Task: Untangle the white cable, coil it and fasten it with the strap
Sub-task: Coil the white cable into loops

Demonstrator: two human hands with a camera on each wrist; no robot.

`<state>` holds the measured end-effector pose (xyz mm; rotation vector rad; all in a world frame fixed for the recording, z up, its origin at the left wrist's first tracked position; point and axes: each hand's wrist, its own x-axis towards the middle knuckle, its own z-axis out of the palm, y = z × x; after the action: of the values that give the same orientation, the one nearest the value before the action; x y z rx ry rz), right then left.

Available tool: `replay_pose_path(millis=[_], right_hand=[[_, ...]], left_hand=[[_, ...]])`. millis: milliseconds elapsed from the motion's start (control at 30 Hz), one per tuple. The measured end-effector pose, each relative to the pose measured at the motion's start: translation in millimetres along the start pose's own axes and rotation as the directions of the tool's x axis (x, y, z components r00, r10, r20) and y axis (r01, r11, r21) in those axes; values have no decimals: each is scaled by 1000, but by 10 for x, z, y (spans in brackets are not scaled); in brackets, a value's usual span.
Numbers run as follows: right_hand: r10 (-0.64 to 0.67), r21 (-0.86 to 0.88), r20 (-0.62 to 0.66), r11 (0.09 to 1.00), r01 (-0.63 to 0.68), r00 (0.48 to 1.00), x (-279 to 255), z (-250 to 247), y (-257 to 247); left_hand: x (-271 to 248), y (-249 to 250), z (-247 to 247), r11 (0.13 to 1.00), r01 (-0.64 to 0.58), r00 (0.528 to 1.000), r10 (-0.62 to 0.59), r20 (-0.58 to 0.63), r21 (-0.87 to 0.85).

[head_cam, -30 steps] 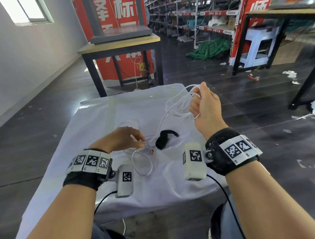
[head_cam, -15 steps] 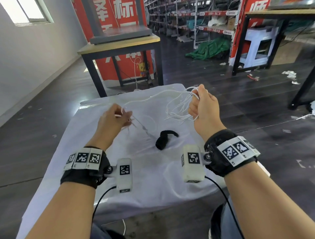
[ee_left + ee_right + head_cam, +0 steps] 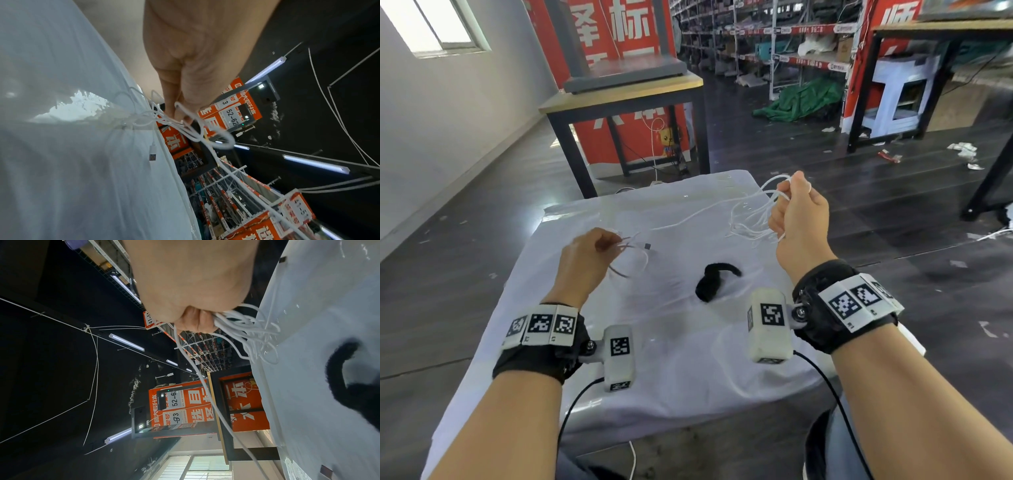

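A thin white cable (image 3: 698,214) stretches between my two hands above a table draped in white cloth (image 3: 681,359). My right hand (image 3: 796,209) is raised at the table's far right and grips a bundle of several cable loops (image 3: 242,326). My left hand (image 3: 599,245) hovers over the left middle and pinches the cable's other end (image 3: 185,128) in a small tangle of loops. A USB plug (image 3: 152,156) dangles just below it. The black strap (image 3: 714,279) lies curled on the cloth between the hands, untouched; in the right wrist view the strap (image 3: 349,386) is at the right.
A wooden-topped table with black legs (image 3: 626,92) stands right behind the cloth table, red banners behind it. Another dark table (image 3: 941,34) stands at the far right, with shelving and a green tarp (image 3: 804,99) on the dark floor beyond.
My left hand lifted off the cloth with the cable end, rose toward the far left, then came back down and right a little. The right hand stayed raised with its loops.
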<state>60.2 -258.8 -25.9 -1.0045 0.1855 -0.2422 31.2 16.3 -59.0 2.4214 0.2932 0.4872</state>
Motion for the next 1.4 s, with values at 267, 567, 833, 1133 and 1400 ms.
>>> replay_pose_path(millis=[267,567,833,1133,1400], right_hand=[[-22,-23,-73,1000,20,997,28,-27,-8],[50,-191,239,982,-3,970,-42,81,87],[91,-323,452,944,67,887,-138,154,114],[96,-410,555,896,171,826,-174,119,80],[107,-352,619,923,154,778,-175,125,54]], left_hand=[[19,75,-91,966,-256,918,227,-326,-48],[34,144,73,988,-103,972,75,223,116],[-196,857,-76,909,-260,875,365,319,-326],[-210,948,-74,848,-153,854,372,363,-507],[-232,995,-167,899,-224,852,368,373,-377]])
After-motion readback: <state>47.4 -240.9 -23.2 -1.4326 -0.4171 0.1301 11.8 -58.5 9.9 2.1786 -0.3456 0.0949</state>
